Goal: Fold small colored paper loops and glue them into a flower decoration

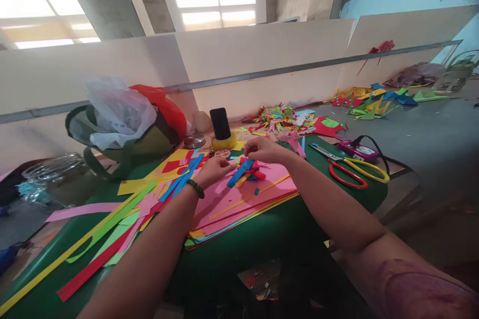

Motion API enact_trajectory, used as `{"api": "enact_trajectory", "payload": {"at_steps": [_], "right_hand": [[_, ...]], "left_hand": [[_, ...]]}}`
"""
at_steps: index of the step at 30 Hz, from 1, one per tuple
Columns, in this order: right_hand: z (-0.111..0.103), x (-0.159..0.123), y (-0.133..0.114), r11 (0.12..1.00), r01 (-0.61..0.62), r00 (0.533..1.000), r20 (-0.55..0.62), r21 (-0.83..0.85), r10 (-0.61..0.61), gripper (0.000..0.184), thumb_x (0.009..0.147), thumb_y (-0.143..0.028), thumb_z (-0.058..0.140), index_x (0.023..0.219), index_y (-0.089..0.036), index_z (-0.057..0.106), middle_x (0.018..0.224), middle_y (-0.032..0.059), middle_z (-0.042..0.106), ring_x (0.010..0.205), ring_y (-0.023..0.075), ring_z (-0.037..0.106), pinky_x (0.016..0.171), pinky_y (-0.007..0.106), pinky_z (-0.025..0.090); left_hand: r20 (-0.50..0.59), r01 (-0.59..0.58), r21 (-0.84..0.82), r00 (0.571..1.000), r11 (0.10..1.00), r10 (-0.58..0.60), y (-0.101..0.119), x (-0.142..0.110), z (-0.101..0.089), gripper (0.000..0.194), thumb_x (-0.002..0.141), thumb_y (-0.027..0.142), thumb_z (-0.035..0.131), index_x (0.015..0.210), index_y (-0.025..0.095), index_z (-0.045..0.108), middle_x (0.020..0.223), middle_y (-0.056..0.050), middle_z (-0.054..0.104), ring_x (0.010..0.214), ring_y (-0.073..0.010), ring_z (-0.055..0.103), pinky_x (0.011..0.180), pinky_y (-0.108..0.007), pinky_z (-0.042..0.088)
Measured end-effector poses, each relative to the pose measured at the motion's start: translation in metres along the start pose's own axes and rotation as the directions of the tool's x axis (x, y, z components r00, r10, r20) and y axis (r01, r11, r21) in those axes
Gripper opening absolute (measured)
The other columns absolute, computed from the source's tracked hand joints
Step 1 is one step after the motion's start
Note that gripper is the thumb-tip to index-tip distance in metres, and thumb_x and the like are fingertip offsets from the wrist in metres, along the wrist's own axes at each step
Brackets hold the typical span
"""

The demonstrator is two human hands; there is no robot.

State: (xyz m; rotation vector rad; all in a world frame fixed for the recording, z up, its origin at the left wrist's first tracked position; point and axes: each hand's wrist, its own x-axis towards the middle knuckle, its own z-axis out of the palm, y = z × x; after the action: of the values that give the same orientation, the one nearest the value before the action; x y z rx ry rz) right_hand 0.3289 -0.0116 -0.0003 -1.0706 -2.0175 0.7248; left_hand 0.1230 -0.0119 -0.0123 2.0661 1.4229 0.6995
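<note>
A small bundle of folded blue, yellow and red paper strips (243, 173) rests on a stack of coloured paper sheets (224, 202), pink on top. My left hand (212, 173), a dark beaded bracelet at its wrist, is at the bundle's left side, with thumb and finger pinched together. Over the bundle's upper edge, my right hand (266, 150) is closed in a pinch beside the blue strip. What either set of fingertips holds is too small to make out.
Long paper strips (108, 224) spread leftward over the green table cover (262, 229). Scissors (346, 164), a purple device with a cable (357, 150) and a pink glue gun (296, 143) lie right. A phone (220, 123) stands behind; a bag (160, 129) sits back left.
</note>
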Motion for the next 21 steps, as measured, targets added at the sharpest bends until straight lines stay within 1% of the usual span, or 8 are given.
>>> {"api": "enact_trajectory", "payload": {"at_steps": [3, 5, 10, 13, 15, 17, 19, 21], "right_hand": [[-0.002, -0.001, 0.001, 0.999, -0.015, 0.998, 0.052, -0.039, 0.017, 0.015, 0.058, -0.009, 0.053, 0.063, -0.015, 0.066, 0.055, -0.0030, 0.061, 0.053, 0.0101, 0.053, 0.048, 0.021, 0.036], [0.002, -0.001, 0.000, 0.998, -0.042, 0.993, 0.108, -0.037, 0.046, 0.016, 0.057, -0.008, 0.054, 0.064, -0.015, 0.066, 0.054, -0.0036, 0.061, 0.050, 0.0099, 0.053, 0.046, 0.020, 0.035], [0.014, -0.004, -0.004, 0.997, -0.051, 0.980, 0.191, -0.054, 0.060, 0.010, 0.059, -0.010, 0.061, 0.064, -0.017, 0.068, 0.055, -0.0034, 0.063, 0.051, 0.0109, 0.057, 0.047, 0.020, 0.038], [0.016, -0.004, -0.004, 0.992, -0.045, 0.977, 0.202, -0.115, 0.068, 0.005, 0.065, -0.016, 0.065, 0.062, -0.017, 0.068, 0.055, -0.0017, 0.064, 0.052, 0.0118, 0.056, 0.048, 0.022, 0.038], [0.016, -0.002, -0.002, 0.991, -0.021, 0.993, 0.111, -0.133, 0.036, 0.005, 0.066, -0.016, 0.065, 0.062, -0.016, 0.068, 0.057, -0.0010, 0.064, 0.054, 0.0117, 0.056, 0.049, 0.022, 0.037], [0.016, 0.001, 0.000, 0.994, 0.003, 0.999, -0.042, -0.110, -0.008, 0.004, 0.066, -0.015, 0.066, 0.063, -0.016, 0.066, 0.059, -0.0009, 0.064, 0.056, 0.0112, 0.055, 0.052, 0.022, 0.038], [0.018, 0.004, -0.001, 0.999, 0.036, 0.979, -0.202, -0.038, -0.043, 0.010, 0.069, -0.023, 0.067, 0.064, -0.016, 0.062, 0.061, -0.0010, 0.062, 0.058, 0.0108, 0.052, 0.055, 0.023, 0.039], [0.022, 0.006, -0.003, 0.993, 0.097, 0.950, -0.304, 0.073, -0.071, 0.022, 0.070, -0.035, 0.070, 0.066, -0.017, 0.058, 0.065, -0.0012, 0.060, 0.060, 0.0110, 0.051, 0.057, 0.025, 0.041]], "left_hand": [[0.055, 0.043, 0.124, 0.997, 0.991, -0.051, -0.002, -0.001, 0.013, 0.031, 0.058, 0.045, 0.076, 0.051, 0.020, 0.059, 0.052, 0.000, 0.058, 0.051, -0.0144, 0.048, 0.047, -0.027, 0.027], [0.101, 0.069, 0.134, 0.991, 0.989, -0.083, -0.006, 0.000, 0.016, 0.031, 0.054, 0.042, 0.078, 0.049, 0.021, 0.057, 0.050, 0.001, 0.057, 0.050, -0.0138, 0.047, 0.046, -0.026, 0.027], [0.231, 0.100, -0.080, 0.970, 0.992, -0.079, -0.012, 0.004, 0.003, 0.036, 0.045, 0.044, 0.083, 0.046, 0.019, 0.056, 0.044, 0.003, 0.050, 0.046, -0.0102, 0.040, 0.045, -0.025, 0.025], [0.206, 0.097, -0.218, 0.977, 0.971, -0.051, -0.008, 0.002, -0.017, 0.037, 0.045, 0.045, 0.084, 0.048, 0.018, 0.058, 0.045, 0.004, 0.048, 0.045, -0.0077, 0.036, 0.045, -0.023, 0.022], [0.157, 0.109, -0.303, 0.985, 0.947, -0.064, -0.003, -0.001, -0.029, 0.038, 0.046, 0.044, 0.085, 0.050, 0.018, 0.057, 0.046, 0.005, 0.047, 0.044, -0.0064, 0.033, 0.044, -0.022, 0.020], [0.122, 0.129, -0.421, 0.989, 0.898, -0.085, 0.003, -0.005, -0.036, 0.039, 0.045, 0.042, 0.086, 0.054, 0.018, 0.058, 0.048, 0.006, 0.048, 0.044, -0.0056, 0.034, 0.044, -0.021, 0.021], [0.095, 0.139, -0.540, 0.990, 0.830, -0.104, 0.009, -0.008, -0.036, 0.041, 0.042, 0.042, 0.088, 0.059, 0.017, 0.060, 0.054, 0.005, 0.052, 0.046, -0.0056, 0.039, 0.045, -0.021, 0.025], [0.092, 0.135, -0.600, 0.991, 0.789, -0.099, 0.013, -0.010, -0.031, 0.042, 0.042, 0.043, 0.088, 0.063, 0.017, 0.062, 0.058, 0.004, 0.054, 0.048, -0.0058, 0.042, 0.046, -0.020, 0.027]]}}
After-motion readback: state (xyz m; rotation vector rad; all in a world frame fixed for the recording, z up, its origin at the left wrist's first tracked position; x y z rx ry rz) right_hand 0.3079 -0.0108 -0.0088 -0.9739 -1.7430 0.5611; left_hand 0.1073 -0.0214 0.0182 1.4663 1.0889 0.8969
